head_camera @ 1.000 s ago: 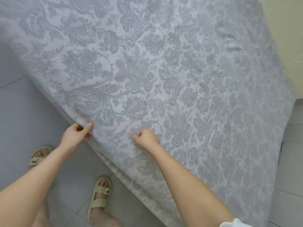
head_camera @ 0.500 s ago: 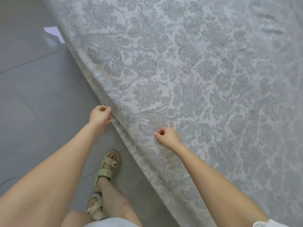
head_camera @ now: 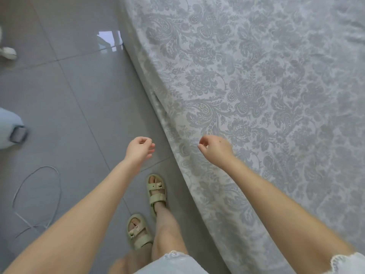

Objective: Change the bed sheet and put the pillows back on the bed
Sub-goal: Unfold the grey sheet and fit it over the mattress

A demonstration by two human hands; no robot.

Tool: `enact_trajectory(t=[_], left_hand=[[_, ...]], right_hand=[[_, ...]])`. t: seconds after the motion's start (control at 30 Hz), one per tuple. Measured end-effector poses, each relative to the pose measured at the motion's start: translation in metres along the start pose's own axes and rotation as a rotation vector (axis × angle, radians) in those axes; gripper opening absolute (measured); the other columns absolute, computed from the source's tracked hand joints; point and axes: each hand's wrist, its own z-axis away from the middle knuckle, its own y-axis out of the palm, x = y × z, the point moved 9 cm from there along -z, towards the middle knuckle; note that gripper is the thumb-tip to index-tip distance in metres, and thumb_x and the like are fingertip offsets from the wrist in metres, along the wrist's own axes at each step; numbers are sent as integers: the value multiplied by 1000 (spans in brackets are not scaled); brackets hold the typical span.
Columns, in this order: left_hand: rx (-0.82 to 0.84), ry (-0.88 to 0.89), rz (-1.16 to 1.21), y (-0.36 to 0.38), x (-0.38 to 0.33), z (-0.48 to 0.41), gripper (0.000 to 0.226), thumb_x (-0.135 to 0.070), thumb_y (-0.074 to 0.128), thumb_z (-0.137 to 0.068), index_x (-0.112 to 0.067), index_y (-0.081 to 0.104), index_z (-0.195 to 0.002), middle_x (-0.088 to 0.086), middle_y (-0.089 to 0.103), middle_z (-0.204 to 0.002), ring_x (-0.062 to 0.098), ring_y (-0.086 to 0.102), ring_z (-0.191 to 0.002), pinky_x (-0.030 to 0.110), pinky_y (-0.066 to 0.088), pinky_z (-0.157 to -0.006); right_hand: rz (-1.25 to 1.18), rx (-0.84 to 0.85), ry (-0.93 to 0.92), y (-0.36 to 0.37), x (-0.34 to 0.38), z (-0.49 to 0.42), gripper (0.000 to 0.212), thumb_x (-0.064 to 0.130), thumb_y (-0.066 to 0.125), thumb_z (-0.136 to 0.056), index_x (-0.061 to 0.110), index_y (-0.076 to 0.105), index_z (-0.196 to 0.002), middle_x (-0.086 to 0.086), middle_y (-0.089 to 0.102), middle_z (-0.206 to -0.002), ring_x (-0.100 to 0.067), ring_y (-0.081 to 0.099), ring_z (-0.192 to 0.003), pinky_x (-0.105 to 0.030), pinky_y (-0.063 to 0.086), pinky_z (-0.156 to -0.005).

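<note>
Bed sheet [head_camera: 266, 95]: pale, with a grey floral and paisley print. It lies spread flat across the bed [head_camera: 136, 56] on your right and fills most of the view. Its near edge hangs down the side toward the floor, with a few soft folds along the drop.

Floor [head_camera: 69, 95]: glossy grey tiles on your left, with a bright reflection near the bed's far corner.

White object [head_camera: 9, 127]: at the left border, partly cut off, with a dark grey loop handle. You cannot tell what it is.

Forearms: both bare and reaching forward.

Sandals [head_camera: 156, 191]: a pale pair on your feet, on the tiles just beside the hanging edge of the sheet.

Left hand [head_camera: 139, 149]: over the floor, apart from the sheet. The grip is loosely curled and holds nothing.

Right hand [head_camera: 214, 148]: over the sheet's near edge. The grip is loosely curled, thumb and forefinger close together with no cloth between them.

Cable [head_camera: 46, 167]: thin and white, looped on the tiles at lower left.

Small white item [head_camera: 8, 53]: on the floor at upper left, too blurred to identify.
</note>
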Motion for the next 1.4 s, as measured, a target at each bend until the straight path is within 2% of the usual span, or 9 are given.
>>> enact_trajectory(t=[0.13,0.2,0.43,0.5,0.6,0.8,0.9,1.0,1.4], left_hand=[[-4,-18,-6,-2,29,10,11,-14,44,-98,-11,54,-93,8,61,-98,20,59,-91,33,50,-84],[-6,-15,12,0,48,18,15,-13,44,-98,-15,53,-86,7,61,-94,19,59,-88,27,51,-76],[28,-67,-23,34,172,68,16,-9,43,-97,-12,53,-84,4,58,-76,15,53,-67,23,46,-61],[41,-108,-43,50,219,87,21,-9,43,-97,-14,51,-78,5,57,-74,14,52,-63,24,45,-60],[50,-184,-85,75,288,118,26,-8,40,-97,-17,50,-74,8,58,-75,15,51,-61,26,42,-59],[-22,-216,-196,129,376,184,28,-7,38,-92,-21,52,-73,9,65,-82,23,57,-80,35,46,-77],[-40,-225,-171,166,410,222,23,-9,40,-94,-17,55,-78,5,64,-78,22,57,-76,32,45,-76],[-7,-227,-147,204,445,259,21,-9,40,-95,-14,56,-82,3,62,-72,16,55,-64,26,44,-64],[-7,-208,-75,259,563,346,28,-4,43,-90,-19,55,-70,0,61,-66,22,57,-75,36,50,-83]], right_hand=[[244,-21,-219,41,0,35,6,19,67,-83,13,67,-82,-3,64,-79,-26,59,-74,-35,48,-61],[463,46,-454,81,-3,75,23,13,82,-59,15,59,-57,-1,53,-57,-24,52,-55,-30,40,-50],[871,554,-864,214,-115,263,26,23,82,-55,23,57,-48,7,48,-52,-17,49,-58,-31,49,-72],[921,664,-865,232,-155,301,17,27,84,-58,22,68,-56,6,57,-59,-19,57,-67,-42,52,-88],[1004,835,-869,260,-216,357,12,19,66,-82,13,74,-89,-3,67,-88,-30,57,-97,-54,10,-116],[1233,814,-1021,300,-286,419,30,26,56,-92,17,66,-118,-10,54,-136,-38,34,-134,-56,-21,-105],[1308,753,-1194,321,-302,449,42,37,42,-98,19,52,-135,-9,36,-150,-38,15,-143,-58,-21,-106],[1345,754,-1258,339,-314,475,40,42,42,-97,22,60,-126,-5,52,-135,-37,24,-138,-59,-27,-99],[1363,685,-1129,369,-334,502,43,42,33,-100,22,57,-128,0,51,-136,-31,30,-137,-57,-19,-106]])
